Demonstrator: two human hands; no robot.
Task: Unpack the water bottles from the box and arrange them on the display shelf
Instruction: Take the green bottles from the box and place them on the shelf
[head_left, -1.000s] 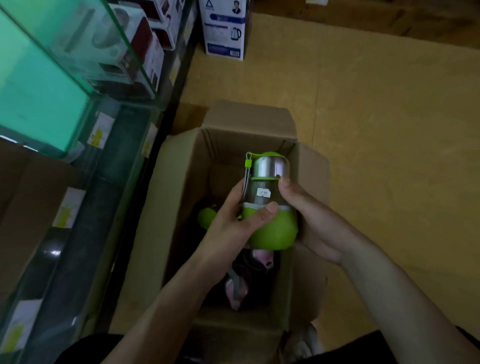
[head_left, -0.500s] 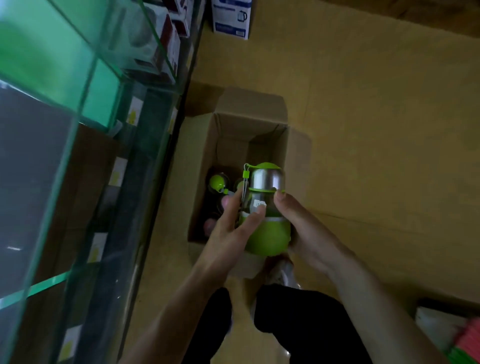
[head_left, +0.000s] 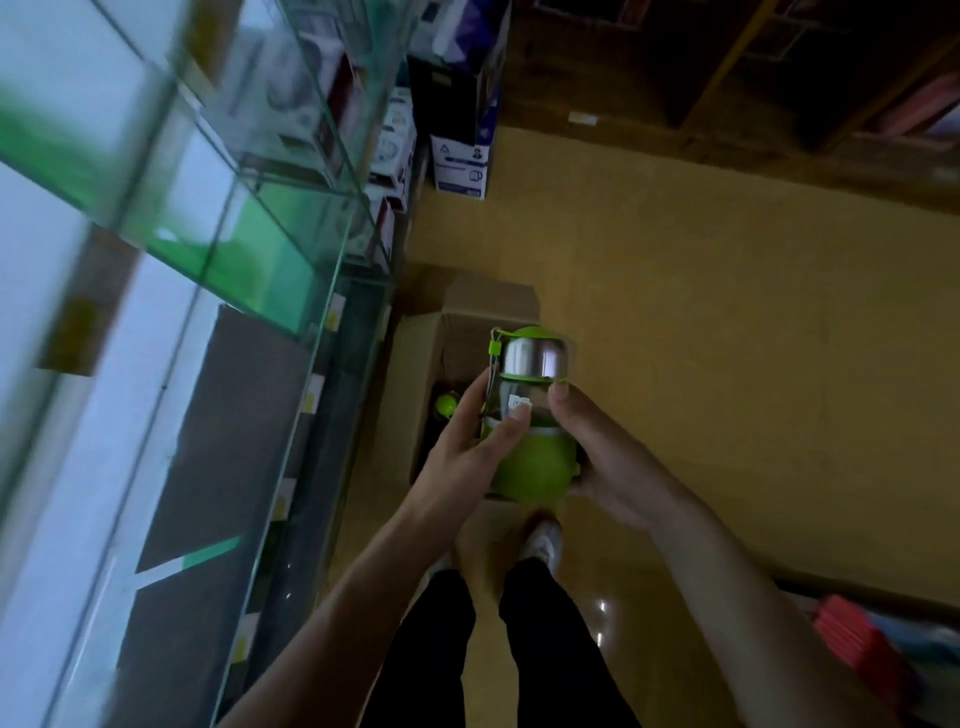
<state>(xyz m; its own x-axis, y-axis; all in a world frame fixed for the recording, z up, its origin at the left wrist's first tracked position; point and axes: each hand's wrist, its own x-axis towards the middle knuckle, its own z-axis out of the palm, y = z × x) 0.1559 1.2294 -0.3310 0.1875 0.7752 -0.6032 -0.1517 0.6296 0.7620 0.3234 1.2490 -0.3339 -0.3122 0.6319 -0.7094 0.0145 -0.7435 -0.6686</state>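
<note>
A water bottle (head_left: 531, 415) with a green base, clear middle, steel band and green lid is held upright in front of me, high above the floor. My left hand (head_left: 470, 457) wraps its left side and my right hand (head_left: 605, 462) holds its right side. Below it on the floor stands the open cardboard box (head_left: 415, 374), with another green bottle top (head_left: 447, 405) showing inside; the rest of its contents is hidden by my hands. The glass display shelf (head_left: 244, 260) rises at the left.
Boxed goods (head_left: 395, 140) fill the upper glass shelves, and a blue-and-white appliance box (head_left: 462, 171) stands on the floor beyond the cardboard box. My legs and shoes (head_left: 540, 540) are below. Red items (head_left: 862, 644) lie at the lower right. Yellow floor spreads to the right.
I have risen from over the box: the box now looks smaller and farther below, and the bottle in both hands has come up with me. More of the glass shelf is in view.
</note>
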